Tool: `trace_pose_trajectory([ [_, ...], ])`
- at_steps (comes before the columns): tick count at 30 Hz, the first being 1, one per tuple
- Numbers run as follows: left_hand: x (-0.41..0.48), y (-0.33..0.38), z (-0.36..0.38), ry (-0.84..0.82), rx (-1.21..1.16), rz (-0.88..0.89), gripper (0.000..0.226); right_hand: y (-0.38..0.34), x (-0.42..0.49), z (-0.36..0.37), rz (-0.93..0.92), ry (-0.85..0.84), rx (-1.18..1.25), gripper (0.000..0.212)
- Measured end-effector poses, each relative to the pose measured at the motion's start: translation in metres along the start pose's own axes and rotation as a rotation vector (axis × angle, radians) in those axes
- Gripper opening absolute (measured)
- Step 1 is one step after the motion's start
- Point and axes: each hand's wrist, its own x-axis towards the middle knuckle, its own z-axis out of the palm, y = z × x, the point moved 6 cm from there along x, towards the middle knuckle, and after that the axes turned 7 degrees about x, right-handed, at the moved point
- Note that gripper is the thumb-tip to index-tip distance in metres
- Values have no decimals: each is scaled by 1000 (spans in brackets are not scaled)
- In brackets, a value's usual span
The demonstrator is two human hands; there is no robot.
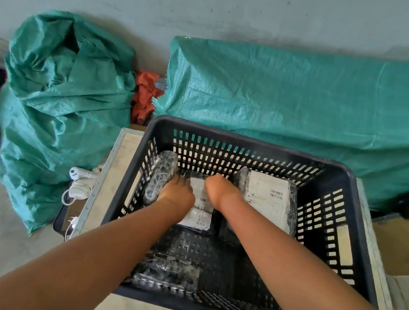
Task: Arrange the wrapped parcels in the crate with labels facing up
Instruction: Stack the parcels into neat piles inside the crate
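A black slatted crate (pixel 351 179) stands on a low table in front of me. Both my arms reach down into it. My left hand (pixel 178 192) and my right hand (pixel 220 191) rest on the two sides of a dark wrapped parcel (pixel 200 208) lying flat in the middle, its white label facing up. A larger parcel (pixel 269 198) lies at the back right, label up. Against the left wall another parcel (pixel 160 178) stands on edge with no label showing. A further dark parcel (pixel 167 273) lies near the front left, no label visible.
Two green woven sacks lie behind the crate, one crumpled at the left (pixel 62 109), one long at the right (pixel 308 112), with orange cloth (pixel 144 96) between them. A white charger and cable (pixel 79 185) sit left of the table. Papers (pixel 408 302) lie at the right.
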Motion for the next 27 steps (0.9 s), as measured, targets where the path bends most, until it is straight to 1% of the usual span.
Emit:
trace_pose_trajectory([
  [1, -7, -3, -6, 36, -52, -3, 78, 1, -2, -1, 5, -21, 28, 16],
  [2, -16, -6, -14, 84, -117, -12, 80, 3, -5, -3, 14, -36, 70, 23],
  [3, -26, -11, -20, 133, -194, -26, 79, 3, -9, -5, 8, -47, 99, 42],
  [4, -37, -18, -27, 186, -276, -40, 77, 2, -14, -8, -11, -37, 137, 56],
  [5, -50, -26, -32, 265, -352, -53, 75, 0, -20, -11, -32, -12, 207, 59],
  [8, -92, -64, -40, 611, -472, -121, 66, -8, -34, -14, -120, 151, 495, 47],
  [9, -104, -78, -36, 670, -504, -170, 67, -15, -39, -12, -134, 187, 579, 46],
  [10, -112, -91, -28, 655, -526, -229, 70, -24, -43, -9, -146, 205, 649, 48],
  [11, -115, -100, -18, 580, -530, -293, 77, -36, -45, -5, -162, 207, 696, 51],
  [13, -116, -109, 0, 400, -558, -385, 89, -60, -44, 4, -198, 196, 699, 62],
  [14, -115, -109, 4, 349, -620, -390, 94, -70, -43, 9, -204, 191, 674, 68],
  [15, -115, -108, 5, 337, -701, -369, 97, -77, -42, 15, -198, 173, 660, 73],
  [17, -114, -107, 3, 379, -845, -306, 100, -85, -41, 28, -173, 113, 655, 80],
  [19, -114, -109, 1, 424, -942, -280, 100, -85, -41, 35, -193, 90, 638, 81],
  [21, -116, -109, -1, 441, -963, -278, 98, -79, -39, 35, -223, 86, 661, 77],
  [24, -120, -107, -4, 417, -964, -301, 97, -68, -38, 34, -226, 86, 738, 65],
  [27, -125, -106, -8, 403, -972, -324, 100, -67, -38, 34, -251, 139, 805, 56],
])
